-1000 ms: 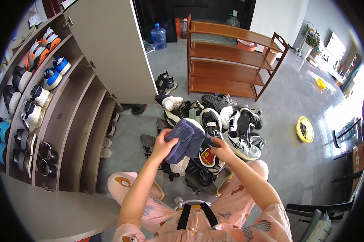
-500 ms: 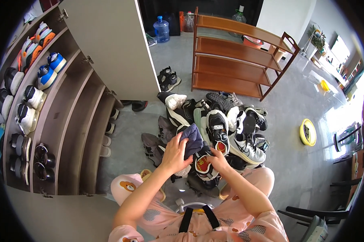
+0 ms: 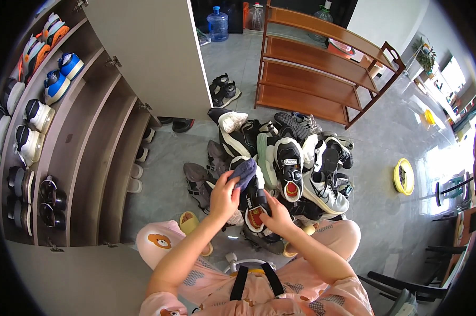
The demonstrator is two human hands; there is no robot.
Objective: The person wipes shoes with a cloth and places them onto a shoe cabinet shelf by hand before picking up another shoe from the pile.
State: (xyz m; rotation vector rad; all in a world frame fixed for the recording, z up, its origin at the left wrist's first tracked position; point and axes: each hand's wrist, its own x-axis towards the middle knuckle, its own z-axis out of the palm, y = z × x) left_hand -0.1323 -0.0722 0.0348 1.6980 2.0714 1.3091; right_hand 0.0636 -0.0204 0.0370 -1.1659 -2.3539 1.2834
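My left hand (image 3: 224, 199) is closed around a bunched dark blue-grey cloth (image 3: 244, 171), which lies against the toe end of a black and white sneaker (image 3: 256, 201). My right hand (image 3: 278, 217) grips that sneaker along its right side, near the heel opening. The sneaker's toe points away from me, and a red insole shows inside. Just beyond both hands spreads a heap of shoes. Its mate-like black and white sneaker (image 3: 290, 163) with a red insole lies there, beside a white and grey sneaker (image 3: 322, 192) and dark grey shoes (image 3: 197, 179).
On the left stands an open shoe cabinet (image 3: 98, 142) with several shoes on its shelves and its door (image 3: 148, 58) swung out. A brown wooden rack (image 3: 311, 79) is beyond the heap. A yellow basin (image 3: 404, 176) sits on the floor to the right, near dark chair legs (image 3: 406, 282).
The held sneaker has swung leftward and now points more straight away from me. My left hand and the cloth have shifted slightly down and left. The whole view has moved a little.
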